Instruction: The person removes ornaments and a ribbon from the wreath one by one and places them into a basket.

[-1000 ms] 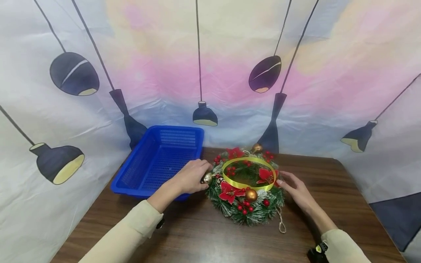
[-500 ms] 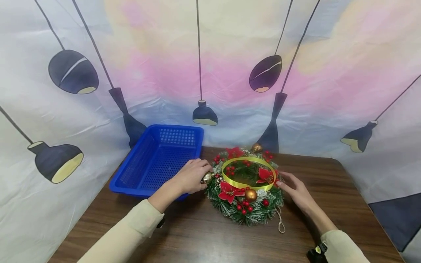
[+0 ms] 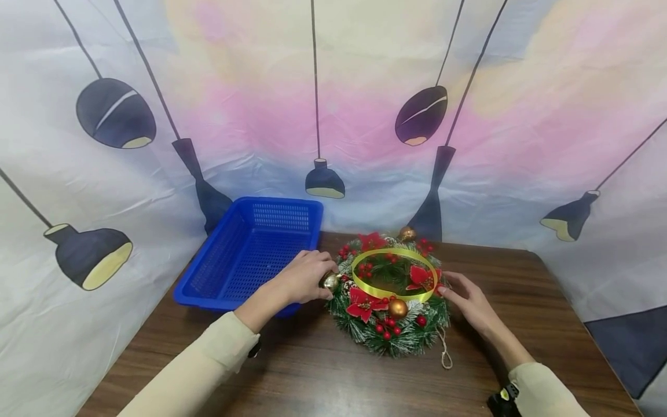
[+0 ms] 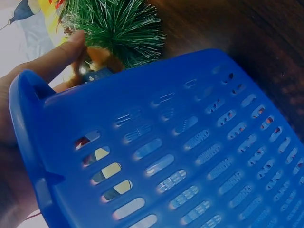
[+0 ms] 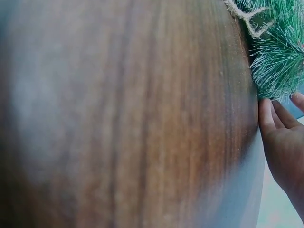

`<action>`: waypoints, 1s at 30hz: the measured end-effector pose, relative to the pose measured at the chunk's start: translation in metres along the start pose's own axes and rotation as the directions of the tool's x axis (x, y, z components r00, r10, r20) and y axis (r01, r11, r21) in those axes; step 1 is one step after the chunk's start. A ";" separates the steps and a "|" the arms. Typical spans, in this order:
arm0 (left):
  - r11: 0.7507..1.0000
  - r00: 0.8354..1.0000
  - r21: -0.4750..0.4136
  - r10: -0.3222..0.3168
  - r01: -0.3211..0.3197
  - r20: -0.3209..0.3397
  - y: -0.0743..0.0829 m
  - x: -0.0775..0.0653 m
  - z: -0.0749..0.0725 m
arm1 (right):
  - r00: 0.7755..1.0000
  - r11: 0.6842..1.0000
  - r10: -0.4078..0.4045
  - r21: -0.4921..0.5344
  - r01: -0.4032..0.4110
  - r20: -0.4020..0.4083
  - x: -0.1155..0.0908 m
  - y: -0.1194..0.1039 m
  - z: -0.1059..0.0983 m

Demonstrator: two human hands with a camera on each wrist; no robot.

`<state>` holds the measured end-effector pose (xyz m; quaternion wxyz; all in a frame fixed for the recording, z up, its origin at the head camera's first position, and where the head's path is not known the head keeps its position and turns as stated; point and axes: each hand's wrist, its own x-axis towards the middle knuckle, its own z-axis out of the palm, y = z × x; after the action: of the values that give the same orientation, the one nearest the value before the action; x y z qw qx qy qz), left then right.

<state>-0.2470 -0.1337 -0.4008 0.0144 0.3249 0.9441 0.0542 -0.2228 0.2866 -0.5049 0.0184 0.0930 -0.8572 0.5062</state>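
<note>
While the left hand [image 3: 306,279] pinches a gold bauble [image 3: 331,282], the right hand [image 3: 473,302] loosely touches the wreath [image 3: 414,336]. Yellow ribbon [image 3: 375,291] is on; bauble unreleased.

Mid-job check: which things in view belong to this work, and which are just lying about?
Likely part of it:
gold bauble, pinched by the left hand
wreath, right hand on its edge
yellow band, on the wreath

Apparently just there:
blue basket, held by neither hand
lamp-print backdrop, behind the table
</note>
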 end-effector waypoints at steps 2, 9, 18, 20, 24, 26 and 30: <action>1.000 1.000 -0.029 0.005 -0.005 -0.003 0.000 0.002 -0.002 | 1.000 1.000 -0.002 0.003 0.002 0.000 0.000 0.000 0.000; 0.990 0.999 -0.138 0.038 -0.041 -0.022 0.001 0.006 -0.011 | 1.000 1.000 -0.006 -0.006 0.006 -0.001 0.000 0.000 -0.002; 0.963 0.998 -0.262 0.052 -0.059 -0.033 0.002 0.008 -0.010 | 1.000 1.000 -0.005 -0.014 0.005 0.004 -0.001 -0.001 0.000; 0.958 0.998 -0.281 0.056 -0.066 -0.042 0.003 0.008 -0.009 | 1.000 1.000 -0.005 -0.016 0.005 0.002 -0.001 -0.002 0.000; 0.949 0.996 -0.304 0.066 -0.080 -0.058 0.002 0.007 -0.009 | 1.000 1.000 -0.006 -0.024 0.006 -0.003 -0.001 -0.002 0.000; 0.947 0.996 -0.311 0.066 -0.083 -0.064 0.002 0.007 -0.009 | 1.000 1.000 -0.005 -0.026 0.005 -0.002 -0.001 -0.002 0.000; 0.944 0.995 -0.319 0.067 -0.087 -0.075 0.002 0.009 -0.007 | 1.000 0.999 0.001 -0.033 -0.001 0.004 -0.001 -0.003 -0.001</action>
<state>-0.2536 -0.1270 -0.3932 0.0353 0.3531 0.9091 0.2183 -0.2218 0.2862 -0.5018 0.0179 0.0932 -0.8656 0.4916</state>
